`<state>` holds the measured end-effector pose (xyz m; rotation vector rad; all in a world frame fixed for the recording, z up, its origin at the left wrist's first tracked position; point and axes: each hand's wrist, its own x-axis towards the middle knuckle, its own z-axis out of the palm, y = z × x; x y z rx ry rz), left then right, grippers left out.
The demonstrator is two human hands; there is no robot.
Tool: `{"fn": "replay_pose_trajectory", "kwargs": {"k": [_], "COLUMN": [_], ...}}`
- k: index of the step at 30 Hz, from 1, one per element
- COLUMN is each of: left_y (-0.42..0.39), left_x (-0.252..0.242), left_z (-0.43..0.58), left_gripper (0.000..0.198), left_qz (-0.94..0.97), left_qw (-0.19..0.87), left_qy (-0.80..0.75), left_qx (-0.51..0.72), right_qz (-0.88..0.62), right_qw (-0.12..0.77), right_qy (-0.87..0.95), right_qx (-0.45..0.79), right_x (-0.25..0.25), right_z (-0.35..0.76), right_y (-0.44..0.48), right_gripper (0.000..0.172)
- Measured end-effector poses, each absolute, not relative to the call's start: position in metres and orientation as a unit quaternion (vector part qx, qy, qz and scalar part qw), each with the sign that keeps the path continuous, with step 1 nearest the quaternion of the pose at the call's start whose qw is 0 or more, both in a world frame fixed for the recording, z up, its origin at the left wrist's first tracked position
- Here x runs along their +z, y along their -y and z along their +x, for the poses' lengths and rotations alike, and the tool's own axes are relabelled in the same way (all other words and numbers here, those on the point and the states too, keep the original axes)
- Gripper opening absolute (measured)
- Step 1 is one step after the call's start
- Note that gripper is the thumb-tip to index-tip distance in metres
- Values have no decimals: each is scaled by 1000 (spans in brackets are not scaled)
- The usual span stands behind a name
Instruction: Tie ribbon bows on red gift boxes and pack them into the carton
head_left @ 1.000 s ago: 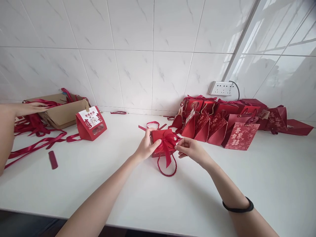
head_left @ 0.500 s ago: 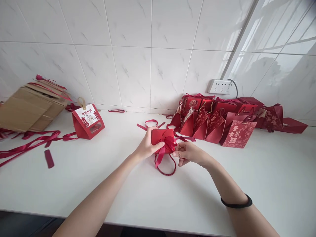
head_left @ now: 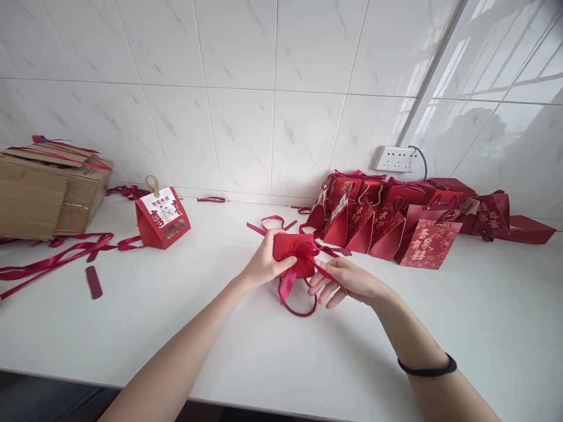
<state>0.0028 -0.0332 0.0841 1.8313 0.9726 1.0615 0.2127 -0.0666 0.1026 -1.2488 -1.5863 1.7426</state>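
Observation:
My left hand [head_left: 272,259] is closed round the left side of a small red gift box [head_left: 281,247], its thumb pressing near the knot of a ribbon bow [head_left: 303,248] on the top. One ribbon tail hangs down the front of the box. A twisted dark-red cord handle [head_left: 303,315] loops out below it onto the table. At the box's right side, my right hand [head_left: 343,282] has a ribbon tail [head_left: 325,272] between thumb and forefinger, with its other fingers spread. The left hand's fingers behind the box are hidden.
Several red gift bags and boxes [head_left: 430,243] crowd the back right below a power strip [head_left: 399,159]. Left stand a red gift box with a printed label [head_left: 163,212] and a cardboard box [head_left: 35,196]. Loose ribbons [head_left: 65,253] and a dark-red strip [head_left: 94,282] lie on the white table [head_left: 246,363].
My right hand's fingers have opened out from a curled pinch, and a ribbon tail now shows across them. The left hand keeps its hold on the box. The view has shifted slightly.

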Motion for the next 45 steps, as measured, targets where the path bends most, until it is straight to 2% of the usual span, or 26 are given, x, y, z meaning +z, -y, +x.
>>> {"fn": "replay_pose_trajectory", "kwargs": {"k": [5,11,15,21,25,32,39,45], "left_y": [34,37,39,37,38,41,43,42], "left_x": [85,91,95,95,92,98,100,97], "left_z": [3,6,5,2,7,8,9,10], "left_gripper": [48,38,36,60,64,52,62,56], "left_qz": [709,664,655,656,634,619,607,601], "left_qw": [409,438,450,517,500,493,491,479], "left_qy": [-389,-412,-426,-381,-416,-443,-462,-472], "left_qx": [424,445,432,396,419,423,421,432], "right_qz": [-444,-478,-471,-470,-463,-463,-487,-472], "right_qw": [266,194,179,241,252,217,230,225], "right_qy": [606,637,654,683,730,757,754,762], "right_qx": [603,573,565,505,435,407,376,381], "right_x": [103,105,104,100,100,104,99,96], "right_z": [206,207,209,204,202,203,199,197], "right_y": [67,67,68,67,68,71,69,70], "right_gripper": [36,34,31,25,15,19,18,15]}}
